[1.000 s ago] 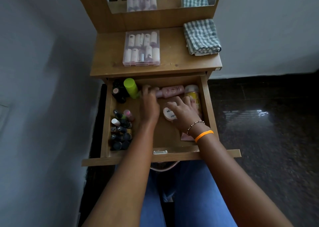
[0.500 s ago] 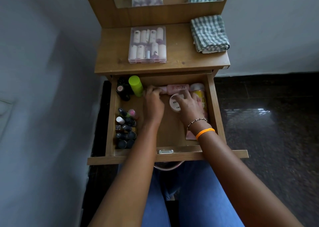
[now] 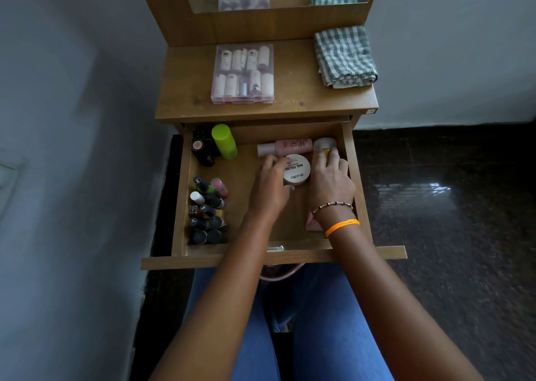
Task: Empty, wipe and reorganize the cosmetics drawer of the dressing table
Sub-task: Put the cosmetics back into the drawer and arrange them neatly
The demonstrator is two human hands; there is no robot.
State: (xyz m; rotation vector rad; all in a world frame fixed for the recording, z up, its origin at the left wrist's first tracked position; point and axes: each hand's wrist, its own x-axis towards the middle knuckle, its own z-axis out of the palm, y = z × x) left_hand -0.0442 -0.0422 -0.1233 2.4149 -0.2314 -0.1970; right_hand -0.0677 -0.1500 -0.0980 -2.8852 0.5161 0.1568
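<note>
Both hands are working at 12 o'clock in the drawer [image 3: 352, 177]: left hand [image 3: 268, 190] now cupping the white jar [image 3: 296, 169], handed over; right hand [image 3: 330, 180] curling onto the yellow bottle [image 3: 324, 146]. I'm reading this as emptying just starting.

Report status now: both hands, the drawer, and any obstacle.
Left hand grips round white jar. Right hand on yellow bottle, grip unclear. Drawer open, still full. Nothing blocking.
</note>
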